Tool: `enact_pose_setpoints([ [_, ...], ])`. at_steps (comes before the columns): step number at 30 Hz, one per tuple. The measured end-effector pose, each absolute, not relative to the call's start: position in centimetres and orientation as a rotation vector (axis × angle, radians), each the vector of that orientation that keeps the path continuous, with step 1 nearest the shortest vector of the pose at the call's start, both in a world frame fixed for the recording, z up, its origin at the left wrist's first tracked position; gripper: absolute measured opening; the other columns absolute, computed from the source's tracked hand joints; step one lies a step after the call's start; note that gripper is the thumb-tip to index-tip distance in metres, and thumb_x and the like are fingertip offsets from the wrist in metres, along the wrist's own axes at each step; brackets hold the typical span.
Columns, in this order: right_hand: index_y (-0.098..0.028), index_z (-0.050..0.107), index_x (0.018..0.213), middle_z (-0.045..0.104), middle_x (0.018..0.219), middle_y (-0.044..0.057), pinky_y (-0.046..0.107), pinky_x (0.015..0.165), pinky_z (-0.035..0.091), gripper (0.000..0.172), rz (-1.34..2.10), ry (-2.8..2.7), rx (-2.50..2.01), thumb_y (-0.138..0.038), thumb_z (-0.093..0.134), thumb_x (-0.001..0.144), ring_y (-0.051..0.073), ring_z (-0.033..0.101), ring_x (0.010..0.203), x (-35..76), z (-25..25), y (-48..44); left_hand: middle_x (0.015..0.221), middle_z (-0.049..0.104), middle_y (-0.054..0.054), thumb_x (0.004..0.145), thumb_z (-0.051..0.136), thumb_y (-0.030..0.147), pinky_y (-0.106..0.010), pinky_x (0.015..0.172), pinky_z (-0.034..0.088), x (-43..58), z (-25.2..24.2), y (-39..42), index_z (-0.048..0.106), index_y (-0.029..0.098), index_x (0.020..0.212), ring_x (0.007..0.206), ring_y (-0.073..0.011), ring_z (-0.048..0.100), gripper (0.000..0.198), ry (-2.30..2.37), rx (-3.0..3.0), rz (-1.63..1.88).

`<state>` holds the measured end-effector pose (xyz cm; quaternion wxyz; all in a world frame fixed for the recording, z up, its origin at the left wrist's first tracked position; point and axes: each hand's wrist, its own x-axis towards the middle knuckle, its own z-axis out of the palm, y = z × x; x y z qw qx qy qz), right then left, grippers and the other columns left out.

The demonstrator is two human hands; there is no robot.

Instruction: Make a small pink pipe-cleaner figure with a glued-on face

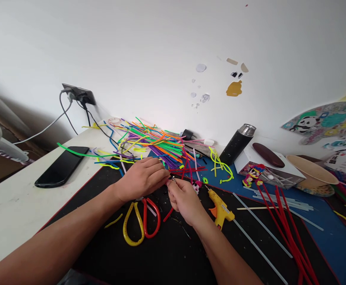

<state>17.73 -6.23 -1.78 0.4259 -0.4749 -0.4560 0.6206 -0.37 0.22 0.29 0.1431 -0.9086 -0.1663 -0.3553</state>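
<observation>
here, mid-frame, the right hand (185,200) pinches a small piece (173,180) too hidden to name; the left hand (145,176) meets it there, its own grip impossible to tell. looped handles (144,223) lie lower centre, a yellow glue gun (221,209) right of centre.

Left hand (145,177) and right hand (185,200) meet mid-frame at a small, mostly hidden item (173,179), pipe-cleaner pile (164,144) above, yellow glue gun (222,209) right of centre.
</observation>
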Motion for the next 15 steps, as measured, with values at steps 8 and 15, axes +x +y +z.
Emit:
enact_pose_setpoints([
  [8, -0.025, 0.037, 0.066, 0.031, 0.050, -0.013, 0.021, 0.037, 0.016, 0.048, 1.565, -1.129, -1.181, -0.054, 0.069, 0.087, 0.005, 0.019, 0.040, 17.78, -1.79, -6.20, 0.084, 0.072, -0.004, 0.104, 0.057, 0.022, -0.032, 0.071, 0.048, -0.34, 0.32, 0.20, 0.060, 0.019, 0.102, 0.076, -0.0200, 0.062, 0.004, -0.472, -2.623, -1.023],
  [15, -0.024, 0.037, 0.066, 0.032, 0.050, -0.013, 0.021, 0.037, 0.016, 0.048, 1.567, -1.111, -1.178, -0.053, 0.069, 0.087, 0.004, 0.020, 0.039, 17.87, -1.87, -6.09, 0.084, 0.071, -0.004, 0.104, 0.057, 0.021, -0.032, 0.071, 0.048, -0.42, 0.25, 0.20, 0.060, 0.019, 0.102, 0.077, -0.0198, 0.063, 0.004, -0.481, -2.624, -1.013],
])
